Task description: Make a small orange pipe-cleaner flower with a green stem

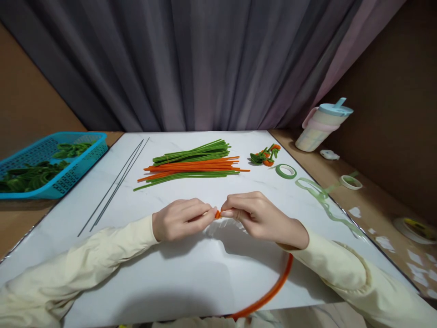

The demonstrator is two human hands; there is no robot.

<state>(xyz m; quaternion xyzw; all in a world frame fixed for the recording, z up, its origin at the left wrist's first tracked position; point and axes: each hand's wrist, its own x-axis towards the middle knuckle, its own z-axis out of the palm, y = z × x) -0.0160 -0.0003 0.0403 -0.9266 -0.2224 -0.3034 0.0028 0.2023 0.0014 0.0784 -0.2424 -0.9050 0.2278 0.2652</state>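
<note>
Close together over the front middle of the white board, my left hand (pixel 182 219) and my right hand (pixel 262 218) pinch a small orange bit between their fingertips. It looks like the curled end of an orange pipe cleaner (pixel 276 290), whose long part bends out from under my right forearm to the near edge. The fingers hide most of the pinched end. Beyond my hands lie orange pipe cleaners (pixel 191 167) between bundles of green pipe cleaners (pixel 201 152). A small cluster of orange and green pipe-cleaner pieces (pixel 266 156) sits to their right.
On the left are thin dark wires (pixel 118 187) and a blue basket (pixel 73 180) of green pieces. Right of the cluster is a green tape roll (pixel 286 171), with a loose green strip (pixel 322 198) nearby. A tumbler (pixel 317 127), another roll (pixel 351 182) and paper scraps (pixel 385 243) line the right side.
</note>
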